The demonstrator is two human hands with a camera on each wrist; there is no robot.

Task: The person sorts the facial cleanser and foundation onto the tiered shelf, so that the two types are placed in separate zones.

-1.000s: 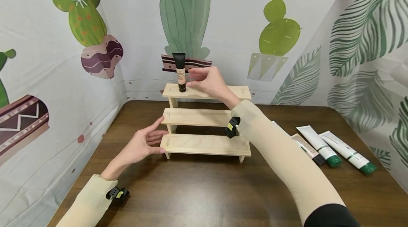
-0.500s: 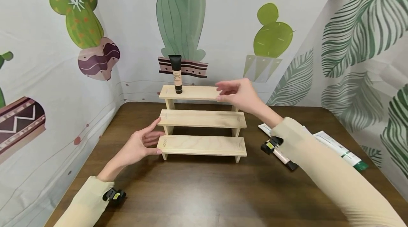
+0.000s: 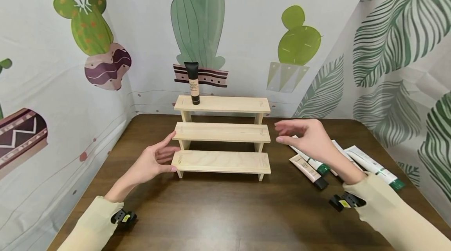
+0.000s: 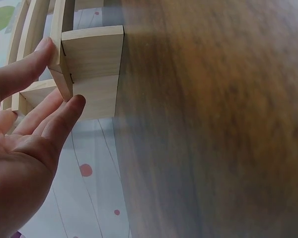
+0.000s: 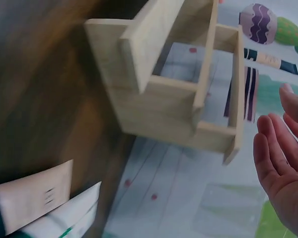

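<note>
A three-tier wooden display stand [image 3: 218,132] stands on the brown table. My left hand [image 3: 149,165] touches its left end, the index fingertip at the middle tier and the thumb at the lowest tier's front corner. In the left wrist view, fingertips [image 4: 78,101] meet the end of a board. A black-capped beige cosmetic tube [image 3: 194,84] stands on its cap end at the left of the top tier. My right hand [image 3: 310,137] is in the air right of the stand, fingers loosely bent, holding nothing. Below it lie a pink BB cream tube [image 3: 305,167] and white tubes with green caps.
Another white green-capped tube [image 3: 373,165] lies at the far right of the group. Partly hidden behind my right hand and wrist are more tubes. A cloth backdrop [image 3: 246,27] printed with cacti and leaves hangs right behind the table.
My right hand has moved away from the standing tube on the top tier, rightward and down toward the lying tubes. My left hand keeps its place at the stand.
</note>
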